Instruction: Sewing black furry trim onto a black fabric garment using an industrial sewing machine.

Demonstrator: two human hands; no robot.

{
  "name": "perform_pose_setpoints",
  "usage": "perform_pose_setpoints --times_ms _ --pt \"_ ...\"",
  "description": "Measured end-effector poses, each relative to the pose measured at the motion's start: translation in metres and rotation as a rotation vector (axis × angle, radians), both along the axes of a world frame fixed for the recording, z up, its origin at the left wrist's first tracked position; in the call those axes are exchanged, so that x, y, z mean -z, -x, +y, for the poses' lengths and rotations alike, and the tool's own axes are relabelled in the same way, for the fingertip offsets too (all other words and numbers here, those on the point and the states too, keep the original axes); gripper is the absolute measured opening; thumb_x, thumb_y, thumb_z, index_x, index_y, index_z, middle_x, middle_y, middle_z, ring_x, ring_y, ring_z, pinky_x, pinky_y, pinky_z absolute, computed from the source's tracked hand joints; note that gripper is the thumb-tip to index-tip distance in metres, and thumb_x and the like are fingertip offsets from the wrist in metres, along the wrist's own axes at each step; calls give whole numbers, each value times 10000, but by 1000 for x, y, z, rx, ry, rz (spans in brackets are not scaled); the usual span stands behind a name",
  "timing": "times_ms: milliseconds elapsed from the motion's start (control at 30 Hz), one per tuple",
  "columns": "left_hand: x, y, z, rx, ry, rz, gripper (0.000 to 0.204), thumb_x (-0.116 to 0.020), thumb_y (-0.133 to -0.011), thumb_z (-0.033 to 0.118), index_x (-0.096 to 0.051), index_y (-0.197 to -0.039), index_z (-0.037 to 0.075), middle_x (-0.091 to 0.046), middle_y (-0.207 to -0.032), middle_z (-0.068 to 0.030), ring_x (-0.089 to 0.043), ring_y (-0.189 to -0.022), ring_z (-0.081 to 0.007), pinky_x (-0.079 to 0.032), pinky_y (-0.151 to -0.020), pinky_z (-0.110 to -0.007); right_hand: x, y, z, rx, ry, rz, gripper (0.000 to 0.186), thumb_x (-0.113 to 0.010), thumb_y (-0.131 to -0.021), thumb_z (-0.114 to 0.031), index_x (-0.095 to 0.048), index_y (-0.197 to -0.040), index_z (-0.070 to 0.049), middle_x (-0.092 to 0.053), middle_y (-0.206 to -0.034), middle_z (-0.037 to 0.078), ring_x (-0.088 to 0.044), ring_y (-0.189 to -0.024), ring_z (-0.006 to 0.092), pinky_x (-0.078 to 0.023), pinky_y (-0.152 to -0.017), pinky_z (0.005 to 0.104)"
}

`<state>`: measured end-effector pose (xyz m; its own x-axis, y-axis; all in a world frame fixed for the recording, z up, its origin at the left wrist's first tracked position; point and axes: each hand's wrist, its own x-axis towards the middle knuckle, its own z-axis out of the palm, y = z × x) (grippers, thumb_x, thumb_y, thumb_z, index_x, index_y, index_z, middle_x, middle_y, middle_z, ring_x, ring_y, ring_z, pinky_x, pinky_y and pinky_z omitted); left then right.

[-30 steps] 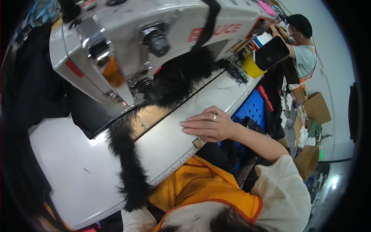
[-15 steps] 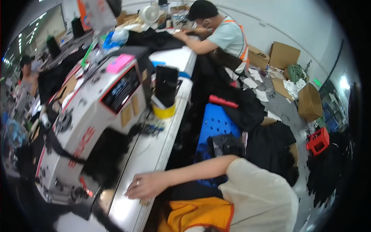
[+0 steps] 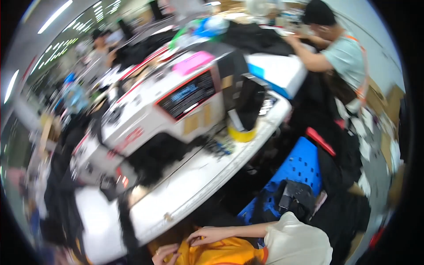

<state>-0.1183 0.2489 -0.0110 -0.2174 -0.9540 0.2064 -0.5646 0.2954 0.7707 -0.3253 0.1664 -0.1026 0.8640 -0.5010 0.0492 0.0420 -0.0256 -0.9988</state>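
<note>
We see a white table [image 3: 198,185] bearing a sewing machine [image 3: 163,110], with black fur [image 3: 154,157] lying under its arm. Below the table edge lies orange cloth [image 3: 221,254]. Our right hand [image 3: 205,236] rests on it, fingers loosely bent; our left hand [image 3: 165,254] touches it too, curled. We cannot tell whether either pinches the cloth.

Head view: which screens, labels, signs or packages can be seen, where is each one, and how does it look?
Control panel: on the white sewing machine's side, dark rectangle, red border, bluish print.
Tan labels: below the panel, two plain rectangles.
Red lettering: along the machine arm, blurred.
Cardboard boxes: far right floor, brown.
</note>
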Motion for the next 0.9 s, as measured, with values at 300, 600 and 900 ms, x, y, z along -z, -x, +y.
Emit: perform_pose_setpoints --times_ms 300,600,900 --pt "-83 45 -81 124 413 0 319 -754 -665 55 -647 -962 12 -680 -935 -108 -659 -884 -244 -482 -869 -398 -94 14 -34 236 -620 -382 392 -495 -914 -184 -473 -1274 -29 -659 -949 70 -505 -546 45 -335 -457 156" --pt "-207 69 -308 -70 560 -305 209 -609 -819 179 -575 -935 9 -560 -891 -192 -573 -771 -340 -443 -682 -410 -188 41 -106 536 -9 -413 375 -481 -853 8 -462 -1227 -9 -617 -1062 215 -660 -715 182 -464 -513 179" --pt "-205 62 -323 -171 636 -38 226 -619 -824 191 -572 -891 -19 -606 -813 -164 -589 -757 -281 -443 -688 -364 -265 32 -224 857 1345 -140 255 -570 -801 28 -628 -1042 -29 -645 -1019 122 -644 -872 221 -514 -755 292"
